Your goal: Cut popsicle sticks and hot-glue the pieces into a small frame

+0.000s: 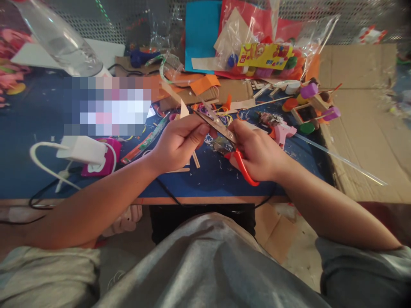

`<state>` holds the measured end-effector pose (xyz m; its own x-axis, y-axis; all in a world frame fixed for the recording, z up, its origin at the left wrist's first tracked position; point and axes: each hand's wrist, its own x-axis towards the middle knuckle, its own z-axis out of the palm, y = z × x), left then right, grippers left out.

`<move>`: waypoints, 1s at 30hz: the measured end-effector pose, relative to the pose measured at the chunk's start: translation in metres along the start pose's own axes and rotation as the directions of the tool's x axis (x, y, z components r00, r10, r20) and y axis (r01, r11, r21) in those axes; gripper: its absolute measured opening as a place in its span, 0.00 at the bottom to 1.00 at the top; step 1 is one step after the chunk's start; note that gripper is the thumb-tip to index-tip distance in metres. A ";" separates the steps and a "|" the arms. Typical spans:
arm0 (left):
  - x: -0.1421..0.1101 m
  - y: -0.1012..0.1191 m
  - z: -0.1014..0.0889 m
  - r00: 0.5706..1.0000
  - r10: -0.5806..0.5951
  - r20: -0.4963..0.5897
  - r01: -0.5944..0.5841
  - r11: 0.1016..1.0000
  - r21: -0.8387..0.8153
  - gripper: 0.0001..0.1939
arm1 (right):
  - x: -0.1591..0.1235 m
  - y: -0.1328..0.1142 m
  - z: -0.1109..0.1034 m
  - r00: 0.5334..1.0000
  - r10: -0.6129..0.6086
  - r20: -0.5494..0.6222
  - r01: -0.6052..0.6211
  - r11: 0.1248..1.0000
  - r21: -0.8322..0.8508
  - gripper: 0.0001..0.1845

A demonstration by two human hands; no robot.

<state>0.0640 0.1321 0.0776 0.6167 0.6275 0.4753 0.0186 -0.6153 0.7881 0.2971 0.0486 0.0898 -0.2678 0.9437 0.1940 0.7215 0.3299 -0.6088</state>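
Observation:
My right hand (260,149) is wrapped around the orange-red handles of a pair of scissors (221,127). The metal blades point up and left, slightly apart, over the blue table. Thumb and fingers of my left hand (180,143) are pinched together right beside the blades; whatever they hold is hidden or too small to make out. A pale paper strip (184,109) sticks up just behind my left hand, and I cannot tell whether it is in the grip. Thin wooden sticks (195,160) lie below it.
A pink glue gun (284,131) lies right of my right hand, near a small wooden construction with coloured caps (316,105). Cardboard (362,141) covers the right side. At left are a white charger (81,150) on a pink socket and a tilted plastic bottle (64,42).

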 end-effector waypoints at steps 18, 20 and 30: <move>-0.003 0.003 0.010 0.994 -0.007 -0.105 0.007 1.000 0.008 0.28 | -0.002 -0.005 0.003 0.995 0.058 0.083 -0.063 0.996 0.057 0.17; -0.002 0.002 0.010 0.994 -0.105 -0.035 0.098 0.982 -0.164 0.28 | -0.003 -0.004 0.003 0.994 0.057 0.091 -0.065 0.995 0.080 0.16; 0.005 0.013 -0.001 0.879 -0.299 0.371 0.472 0.652 -0.594 0.28 | 0.000 0.002 -0.003 0.993 -0.034 0.116 0.024 0.996 0.089 0.15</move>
<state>0.0668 0.1277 0.0905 0.8286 0.5586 0.0372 -0.1641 0.1787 0.9701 0.3005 0.0490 0.0904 -0.3644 0.9229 0.1245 0.6551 0.3491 -0.6701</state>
